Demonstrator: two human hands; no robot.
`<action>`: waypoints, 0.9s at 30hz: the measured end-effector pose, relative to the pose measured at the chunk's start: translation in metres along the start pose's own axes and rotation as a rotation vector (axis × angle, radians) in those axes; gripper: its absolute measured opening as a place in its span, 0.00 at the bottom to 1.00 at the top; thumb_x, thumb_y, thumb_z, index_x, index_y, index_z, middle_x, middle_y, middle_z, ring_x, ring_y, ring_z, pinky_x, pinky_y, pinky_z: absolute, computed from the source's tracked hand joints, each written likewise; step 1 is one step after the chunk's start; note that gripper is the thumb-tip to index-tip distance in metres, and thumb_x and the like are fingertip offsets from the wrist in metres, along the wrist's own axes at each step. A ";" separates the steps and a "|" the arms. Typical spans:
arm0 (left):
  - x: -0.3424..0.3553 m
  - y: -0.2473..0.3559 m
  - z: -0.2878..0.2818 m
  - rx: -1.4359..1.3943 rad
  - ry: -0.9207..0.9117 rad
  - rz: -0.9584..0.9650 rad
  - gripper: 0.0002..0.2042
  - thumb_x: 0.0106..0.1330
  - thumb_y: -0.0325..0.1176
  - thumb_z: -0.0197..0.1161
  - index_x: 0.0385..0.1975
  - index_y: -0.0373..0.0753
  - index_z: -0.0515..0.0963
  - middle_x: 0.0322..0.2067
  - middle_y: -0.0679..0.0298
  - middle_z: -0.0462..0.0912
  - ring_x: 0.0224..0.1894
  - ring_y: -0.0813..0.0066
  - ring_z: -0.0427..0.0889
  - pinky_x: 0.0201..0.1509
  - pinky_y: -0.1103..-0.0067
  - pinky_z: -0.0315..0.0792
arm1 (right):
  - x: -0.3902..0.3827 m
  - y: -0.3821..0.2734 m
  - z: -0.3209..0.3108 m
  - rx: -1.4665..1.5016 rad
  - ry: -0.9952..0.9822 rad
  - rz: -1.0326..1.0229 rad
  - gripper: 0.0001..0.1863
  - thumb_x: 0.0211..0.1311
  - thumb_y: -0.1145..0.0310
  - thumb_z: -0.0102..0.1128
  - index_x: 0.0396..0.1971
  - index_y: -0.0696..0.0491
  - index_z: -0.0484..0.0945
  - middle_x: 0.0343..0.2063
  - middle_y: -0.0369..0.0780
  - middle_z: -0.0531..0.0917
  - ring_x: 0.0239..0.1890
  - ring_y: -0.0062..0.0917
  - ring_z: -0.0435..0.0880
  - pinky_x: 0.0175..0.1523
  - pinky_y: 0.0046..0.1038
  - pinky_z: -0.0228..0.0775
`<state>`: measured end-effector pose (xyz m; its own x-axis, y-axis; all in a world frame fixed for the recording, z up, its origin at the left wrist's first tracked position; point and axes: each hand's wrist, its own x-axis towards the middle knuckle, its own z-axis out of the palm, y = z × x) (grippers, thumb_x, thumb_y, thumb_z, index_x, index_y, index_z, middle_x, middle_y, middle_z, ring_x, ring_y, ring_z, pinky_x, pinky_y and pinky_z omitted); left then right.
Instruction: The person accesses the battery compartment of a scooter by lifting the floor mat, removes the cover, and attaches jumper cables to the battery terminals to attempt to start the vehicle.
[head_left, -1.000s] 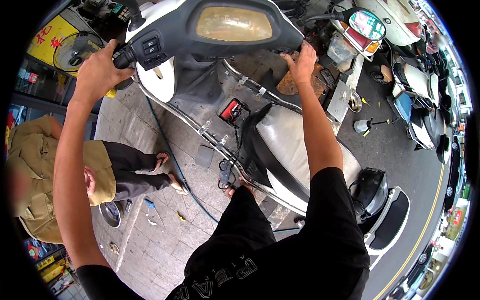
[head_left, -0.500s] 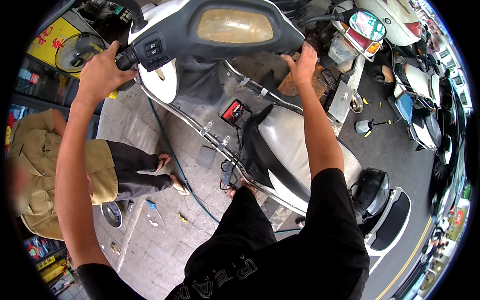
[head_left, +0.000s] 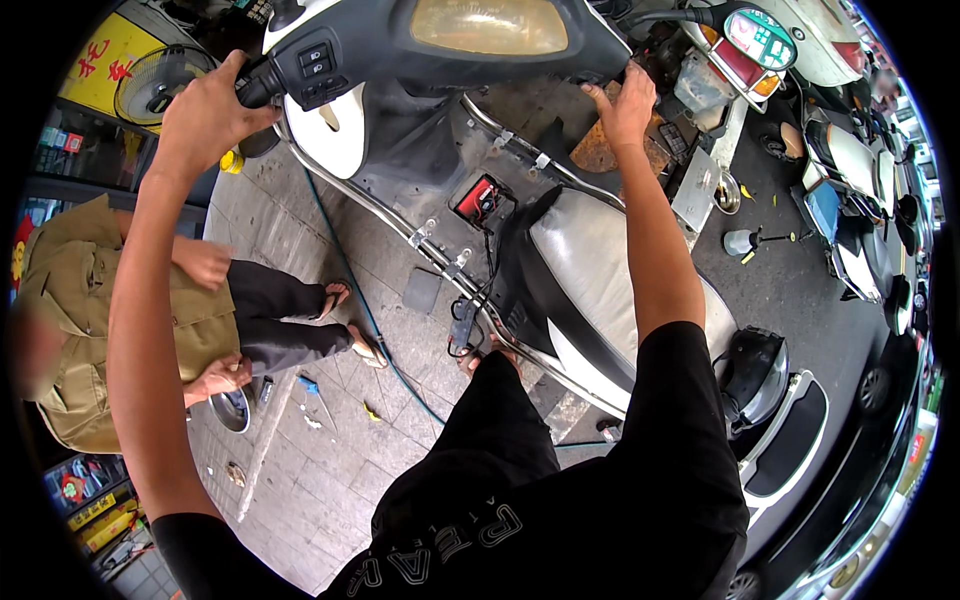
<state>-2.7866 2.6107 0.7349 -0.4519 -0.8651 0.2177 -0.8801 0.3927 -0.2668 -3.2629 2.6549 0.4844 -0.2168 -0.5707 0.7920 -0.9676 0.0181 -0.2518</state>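
The cabled box (head_left: 462,328) could be kicked by the foot (head_left: 468,363). Beside the leg (head_left: 492,410), the scooter (head_left: 590,250) could be tipped by uneven pull: its left handlebar (head_left: 262,88) is clasped by the left grip (head_left: 203,120); the right grip's (head_left: 628,107) closure cannot be told.

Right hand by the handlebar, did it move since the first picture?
No. Against the red-and-black box, the right hand hasn't visibly shifted; both just slid up and rightward together in the picture.

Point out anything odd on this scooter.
The gauge cover looks yellowed and hazy, hard to see through. Also, a wired red box sits uncovered in the footwell, as though something were left off.
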 end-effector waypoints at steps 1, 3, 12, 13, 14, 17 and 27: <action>0.001 0.003 -0.002 -0.001 0.005 0.002 0.36 0.49 0.51 0.69 0.57 0.37 0.69 0.32 0.46 0.83 0.38 0.49 0.84 0.44 0.62 0.77 | 0.000 0.002 -0.001 -0.001 0.003 0.001 0.46 0.41 0.42 0.71 0.53 0.61 0.69 0.50 0.47 0.76 0.55 0.43 0.71 0.63 0.42 0.57; 0.003 0.012 -0.007 -0.018 -0.024 -0.017 0.36 0.49 0.49 0.70 0.56 0.36 0.70 0.35 0.45 0.82 0.41 0.48 0.82 0.45 0.63 0.75 | -0.001 0.006 -0.003 -0.005 0.007 0.006 0.46 0.41 0.41 0.71 0.53 0.61 0.69 0.50 0.47 0.76 0.54 0.43 0.71 0.62 0.42 0.57; 0.002 0.001 0.001 -0.023 0.019 0.018 0.33 0.49 0.49 0.68 0.54 0.38 0.71 0.31 0.48 0.83 0.38 0.49 0.84 0.43 0.63 0.77 | 0.001 0.002 0.002 -0.014 0.009 -0.010 0.45 0.40 0.41 0.71 0.52 0.61 0.70 0.49 0.47 0.76 0.54 0.43 0.71 0.62 0.42 0.58; 0.002 0.001 0.001 -0.024 0.010 0.015 0.32 0.49 0.49 0.68 0.53 0.38 0.71 0.31 0.48 0.83 0.38 0.49 0.84 0.42 0.63 0.76 | 0.000 0.002 0.003 -0.017 0.013 -0.011 0.45 0.40 0.41 0.71 0.52 0.61 0.70 0.49 0.47 0.76 0.54 0.43 0.71 0.62 0.42 0.58; 0.002 0.001 0.001 -0.023 0.008 0.013 0.32 0.49 0.49 0.68 0.53 0.38 0.71 0.31 0.48 0.83 0.38 0.49 0.84 0.42 0.63 0.76 | 0.000 0.002 0.004 -0.020 0.017 -0.012 0.46 0.40 0.41 0.71 0.52 0.62 0.70 0.49 0.47 0.76 0.54 0.43 0.71 0.63 0.42 0.57; 0.003 0.002 0.002 -0.021 0.026 0.036 0.31 0.49 0.48 0.68 0.52 0.38 0.71 0.31 0.49 0.83 0.37 0.49 0.84 0.42 0.62 0.77 | -0.001 0.005 0.003 -0.016 0.000 0.002 0.46 0.40 0.40 0.71 0.52 0.62 0.70 0.50 0.47 0.76 0.55 0.44 0.71 0.63 0.42 0.57; 0.003 -0.001 0.004 -0.028 0.011 0.023 0.31 0.50 0.49 0.68 0.50 0.37 0.71 0.30 0.49 0.83 0.37 0.47 0.83 0.42 0.62 0.76 | 0.000 0.003 0.004 -0.006 -0.020 0.013 0.47 0.41 0.40 0.71 0.53 0.62 0.70 0.51 0.48 0.76 0.56 0.44 0.70 0.64 0.42 0.56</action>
<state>-2.7867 2.6065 0.7320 -0.4732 -0.8524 0.2224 -0.8734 0.4208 -0.2453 -3.2652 2.6523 0.4814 -0.2267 -0.5867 0.7774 -0.9655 0.0306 -0.2584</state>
